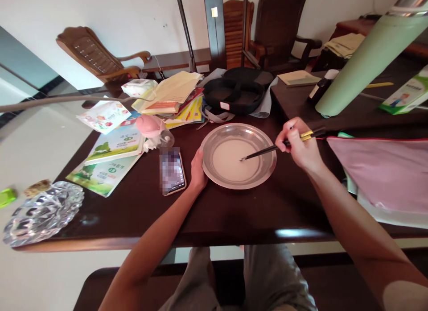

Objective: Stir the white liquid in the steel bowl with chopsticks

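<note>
A shallow round metal dish (214, 175) stands on the dark table in front of me, with a whitish, cloudy liquid (230, 166) in it. My left hand (198, 172) is at the dish's left rim and holds it; some of the fingers are hidden. In my right hand (297, 141), to the right of the dish, is a pair of dark chopsticks (262, 151) with gold-coloured upper parts. Their tips dip into the liquid near the middle of the dish. A small dark speck shows at the tips, too small to name.
Left of the dish lie a phone (173, 172), a pink-lidded bottle (150, 126) and booklets (107, 168). A glass bowl (47, 213) sits by the left corner. Behind are a black case (234, 97) and papers (174, 90); right, a green flask (364, 61) and pink pouch (384, 172).
</note>
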Tool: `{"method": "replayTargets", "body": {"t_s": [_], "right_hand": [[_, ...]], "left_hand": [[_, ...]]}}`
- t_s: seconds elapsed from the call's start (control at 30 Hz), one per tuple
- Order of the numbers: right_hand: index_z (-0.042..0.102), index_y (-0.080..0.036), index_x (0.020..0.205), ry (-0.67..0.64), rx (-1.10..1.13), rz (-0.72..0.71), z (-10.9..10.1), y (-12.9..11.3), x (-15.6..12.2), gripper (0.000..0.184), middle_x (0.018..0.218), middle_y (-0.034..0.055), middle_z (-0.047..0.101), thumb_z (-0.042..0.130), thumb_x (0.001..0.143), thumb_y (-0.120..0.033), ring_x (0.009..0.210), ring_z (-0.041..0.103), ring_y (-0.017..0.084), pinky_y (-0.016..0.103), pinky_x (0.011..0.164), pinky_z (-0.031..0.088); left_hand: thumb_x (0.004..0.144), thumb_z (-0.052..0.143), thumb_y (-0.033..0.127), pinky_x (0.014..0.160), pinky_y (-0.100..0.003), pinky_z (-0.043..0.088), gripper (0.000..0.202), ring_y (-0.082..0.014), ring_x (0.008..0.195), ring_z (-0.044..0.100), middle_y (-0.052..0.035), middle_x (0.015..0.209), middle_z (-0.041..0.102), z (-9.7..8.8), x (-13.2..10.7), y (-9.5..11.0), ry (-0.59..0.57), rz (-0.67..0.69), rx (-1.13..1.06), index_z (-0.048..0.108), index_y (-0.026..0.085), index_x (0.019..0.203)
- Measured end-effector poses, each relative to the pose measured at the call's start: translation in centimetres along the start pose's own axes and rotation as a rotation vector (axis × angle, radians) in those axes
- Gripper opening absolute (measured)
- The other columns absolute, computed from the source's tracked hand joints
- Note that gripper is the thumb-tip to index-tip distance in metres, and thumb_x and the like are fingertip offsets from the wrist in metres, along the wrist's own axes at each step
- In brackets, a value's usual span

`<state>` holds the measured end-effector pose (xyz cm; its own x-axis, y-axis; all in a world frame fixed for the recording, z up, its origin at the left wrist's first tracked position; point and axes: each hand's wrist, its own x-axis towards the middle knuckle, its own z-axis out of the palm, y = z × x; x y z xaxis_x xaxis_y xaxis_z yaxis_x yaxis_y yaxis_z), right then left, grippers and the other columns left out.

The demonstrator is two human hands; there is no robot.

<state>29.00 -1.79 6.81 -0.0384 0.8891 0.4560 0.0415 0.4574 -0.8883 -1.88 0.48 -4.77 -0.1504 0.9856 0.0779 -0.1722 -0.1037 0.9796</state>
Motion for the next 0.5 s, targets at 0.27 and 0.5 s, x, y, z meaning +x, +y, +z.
{"method": "replayTargets", "body": {"t_s": [0.27, 0.5], "right_hand": [[0.050, -0.034, 0.102, -0.117, 0.082, 0.124, 2.0, 1.5, -0.4, 0.064, 0.080, -0.0063, 0.079, 0.103, 0.082, -0.062, 0.066, 0.070, 0.018, 0.033, 0.060, 0.054], [0.052, -0.035, 0.104, 0.118, 0.022, 0.029, 0.3, 0.9, -0.9, 0.052, 0.070, -0.0054, 0.076, 0.090, 0.097, -0.070, 0.050, 0.059, 0.017, 0.034, 0.048, 0.044]], "left_hand": [[0.099, 0.073, 0.074, 0.133, -0.053, 0.051, 0.061, -0.0392, 0.152, 0.070, -0.0103, 0.153, 0.083, -0.4, 0.2, -0.3, -0.001, 0.013, 0.030, 0.087, 0.025, 0.133], [0.097, 0.076, 0.074, 0.131, -0.053, 0.053, 0.060, -0.0395, 0.148, 0.072, -0.0106, 0.149, 0.085, -0.1, 0.0, 0.2, -0.015, -0.003, -0.002, 0.087, 0.024, 0.130]]}}
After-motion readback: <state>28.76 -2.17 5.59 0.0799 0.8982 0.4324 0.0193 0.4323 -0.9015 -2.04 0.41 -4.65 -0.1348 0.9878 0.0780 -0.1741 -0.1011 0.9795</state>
